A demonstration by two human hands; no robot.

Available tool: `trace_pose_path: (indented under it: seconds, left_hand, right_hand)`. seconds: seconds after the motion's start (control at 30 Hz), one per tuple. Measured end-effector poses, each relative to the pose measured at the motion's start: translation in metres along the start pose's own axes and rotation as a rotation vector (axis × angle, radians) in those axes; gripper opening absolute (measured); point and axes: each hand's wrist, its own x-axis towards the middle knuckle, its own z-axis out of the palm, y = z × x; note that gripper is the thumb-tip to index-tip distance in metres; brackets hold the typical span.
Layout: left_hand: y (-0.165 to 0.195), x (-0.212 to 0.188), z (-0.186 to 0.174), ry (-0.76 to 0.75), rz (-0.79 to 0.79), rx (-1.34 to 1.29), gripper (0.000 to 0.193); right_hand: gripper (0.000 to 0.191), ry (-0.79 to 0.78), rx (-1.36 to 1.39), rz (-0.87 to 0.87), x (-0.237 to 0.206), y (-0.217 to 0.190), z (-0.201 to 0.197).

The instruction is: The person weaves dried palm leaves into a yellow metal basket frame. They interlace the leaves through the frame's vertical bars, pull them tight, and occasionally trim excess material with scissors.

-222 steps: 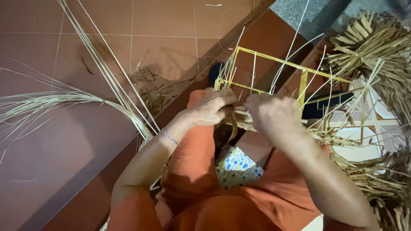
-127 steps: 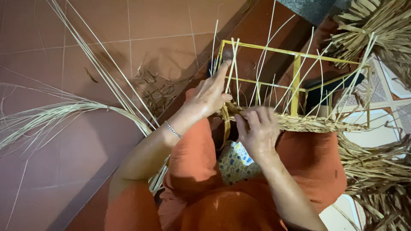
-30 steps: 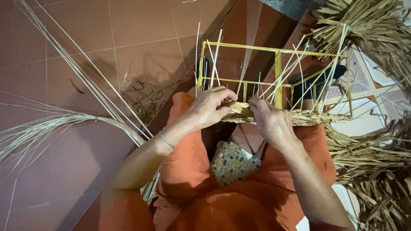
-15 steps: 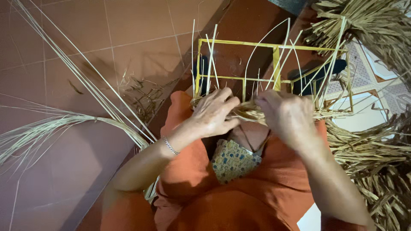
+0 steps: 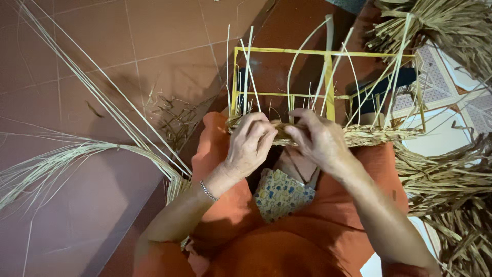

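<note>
Pinching the woven straw edge [image 5: 353, 136] with my left hand [image 5: 251, 146] and right hand [image 5: 318, 138], both closed, steadying the yellow frame [image 5: 328, 87] against my lap.

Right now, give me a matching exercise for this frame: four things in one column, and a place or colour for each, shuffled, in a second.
Things:
1. yellow frame
2. bracelet
3. long loose straw strands
4. patterned cloth

Places or colours:
A. on the left wrist
B. on the red floor tiles, left of the person
C. in the lap, against orange clothing
D. upright beyond both hands

Pairs: 1-D, 2-A, 3-B, 4-C
</note>
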Motion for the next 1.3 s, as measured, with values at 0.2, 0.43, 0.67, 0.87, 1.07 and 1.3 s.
trace_pose_path:
  seconds: [0.2, 0.43, 0.67, 0.87, 1.07, 1.3]
  left_hand:
    - [-0.01, -0.011, 0.0, -0.085, 0.085, 0.014, 0.015]
    - [-0.039, 0.007, 0.001, -0.24, -0.161, -0.123, 0.011]
    - [-0.023, 0.033, -0.002, -0.335, -0.213, -0.059, 0.014]
    - [-0.031, 0.049, 0.017, -0.605, -0.407, 0.033, 0.017]
    - [-0.033, 0.04, 0.036, -0.667, -0.447, 0.172, 0.047]
    - [-0.032, 0.02, 0.043, -0.501, -0.599, -0.153, 0.044]
  right_hand:
    - [0.018, 0.291, -0.104, -0.119, 0.004, -0.016, 0.012]
    - [0.014, 0.362, -0.122, -0.135, 0.007, -0.01, 0.03]
    - [0.016, 0.52, -0.153, -0.279, 0.001, -0.004, 0.039]
    - [0.019, 0.501, -0.136, -0.191, -0.036, 0.011, 0.05]
    - [0.013, 0.696, 0.013, -0.154, -0.111, 0.09, 0.048]
    - [0.011, 0.885, 0.089, 0.701, -0.204, 0.283, 0.001]
